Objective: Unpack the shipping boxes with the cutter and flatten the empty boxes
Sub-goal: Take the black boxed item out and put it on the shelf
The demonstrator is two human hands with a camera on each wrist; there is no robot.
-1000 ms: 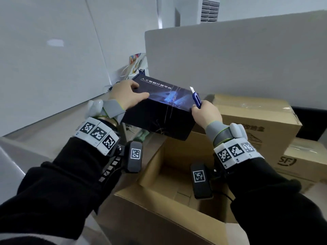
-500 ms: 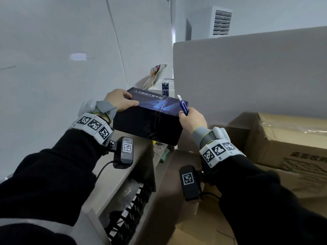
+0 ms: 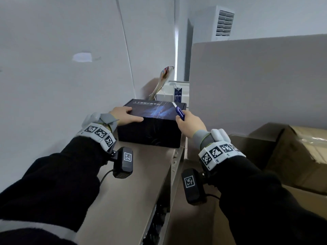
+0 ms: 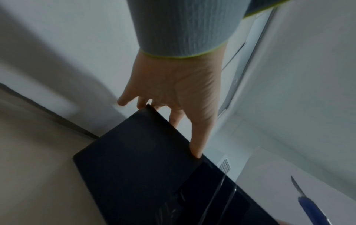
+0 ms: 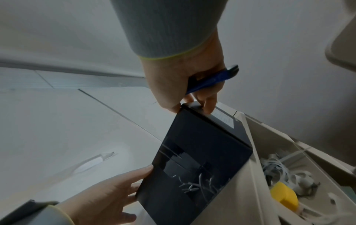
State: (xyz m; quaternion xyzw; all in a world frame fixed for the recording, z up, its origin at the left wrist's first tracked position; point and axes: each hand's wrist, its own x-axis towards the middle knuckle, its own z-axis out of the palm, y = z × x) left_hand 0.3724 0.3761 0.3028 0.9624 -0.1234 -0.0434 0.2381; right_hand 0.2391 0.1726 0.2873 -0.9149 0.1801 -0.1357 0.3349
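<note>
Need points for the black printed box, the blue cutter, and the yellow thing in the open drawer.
Black printed cardboard box (image 3: 150,131): head view, middle of its dark front face.
Blue-handled cutter (image 3: 180,113): head view, on the blue handle above the right hand.
Yellow rounded object (image 5: 284,195): right wrist view, its top face, inside the drawer.

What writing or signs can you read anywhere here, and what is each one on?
"人工智能计算平台": white print along the far edge of the black box lid.
Smaller line beneath it: too small to read.
Pale label on the black box's end, right wrist view: blurred, unreadable.
Blue-and-white carton behind the box: print too small to read.
Wristbands: square coded markers only, no words.
</note>
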